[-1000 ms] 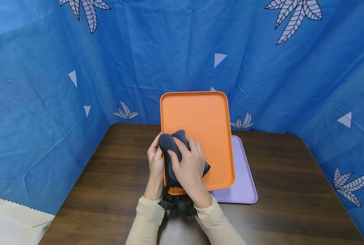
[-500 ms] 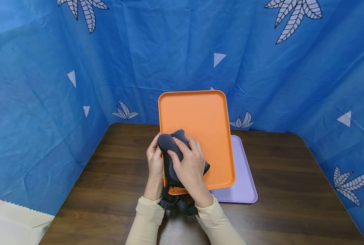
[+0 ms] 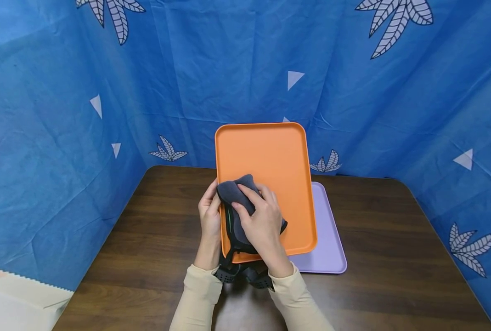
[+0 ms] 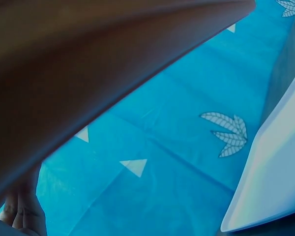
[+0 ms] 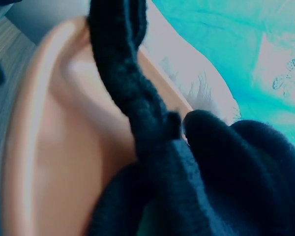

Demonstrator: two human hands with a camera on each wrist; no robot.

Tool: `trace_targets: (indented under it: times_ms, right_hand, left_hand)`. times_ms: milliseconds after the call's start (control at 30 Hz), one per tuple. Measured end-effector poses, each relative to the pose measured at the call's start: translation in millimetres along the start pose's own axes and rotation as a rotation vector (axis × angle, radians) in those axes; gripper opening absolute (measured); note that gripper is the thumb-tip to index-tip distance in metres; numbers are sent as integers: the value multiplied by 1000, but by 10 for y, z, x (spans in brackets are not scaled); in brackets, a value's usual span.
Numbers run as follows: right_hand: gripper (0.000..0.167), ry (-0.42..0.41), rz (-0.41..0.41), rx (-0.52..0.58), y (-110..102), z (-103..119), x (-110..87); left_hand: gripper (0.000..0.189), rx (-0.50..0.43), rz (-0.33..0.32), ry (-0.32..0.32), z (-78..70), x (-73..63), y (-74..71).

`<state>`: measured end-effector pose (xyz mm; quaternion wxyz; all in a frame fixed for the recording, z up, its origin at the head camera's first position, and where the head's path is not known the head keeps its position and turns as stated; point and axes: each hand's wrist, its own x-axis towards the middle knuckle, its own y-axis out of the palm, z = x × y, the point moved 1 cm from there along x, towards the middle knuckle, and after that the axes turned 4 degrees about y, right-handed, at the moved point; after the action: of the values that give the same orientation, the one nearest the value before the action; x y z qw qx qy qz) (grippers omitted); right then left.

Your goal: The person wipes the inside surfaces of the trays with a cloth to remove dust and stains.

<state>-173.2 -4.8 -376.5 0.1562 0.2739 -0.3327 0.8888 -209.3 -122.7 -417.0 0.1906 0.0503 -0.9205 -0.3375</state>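
Note:
My left hand (image 3: 209, 223) grips the left edge of an orange tray (image 3: 266, 154), which is raised and tilted up toward me. A bunched dark grey cloth (image 3: 238, 225) with black edging lies against the tray's lower left part. My right hand (image 3: 266, 225) pinches this cloth and holds it to the tray's surface. In the left wrist view, the tray's shaded underside (image 4: 69, 73) fills the upper left, with some fingers (image 4: 27, 211) below it. Dark folds of cloth (image 5: 172, 172) cover much of the right wrist view, beside the tray's rim (image 5: 27, 147).
A lilac tray (image 3: 324, 248) lies on the dark wooden table (image 3: 386, 248), partly hidden behind the orange one. Blue curtain (image 3: 212, 59) with leaf prints surrounds the table's back and sides. Something pale (image 3: 18, 303) stands at the lower left.
My right hand and the cloth have shifted slightly right across the orange tray. The left hand keeps its hold, and the tray stays nearly still.

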Motion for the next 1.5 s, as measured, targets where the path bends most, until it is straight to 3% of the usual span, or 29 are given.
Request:
trace_targets:
  times_ms: [233, 467, 867, 1267, 1500]
  right_hand:
    - [41, 51, -13, -3, -79, -100, 7]
    - [41, 163, -37, 6, -247, -281, 36]
    - [40, 353, -99, -67, -480, -593, 103]
    - [37, 316, -162, -74, -405, -562, 78]
    - [38, 221, -158, -70, -298, -437, 11]
  left_hand:
    - [41, 29, -1, 5, -13, 0, -9]
    - [41, 78, 1, 25, -26, 10, -43]
    - [40, 70, -15, 42, -63, 25, -100]
    - [41, 66, -17, 36, -83, 15, -81]
    - [42, 60, -10, 30, -61, 17, -83]
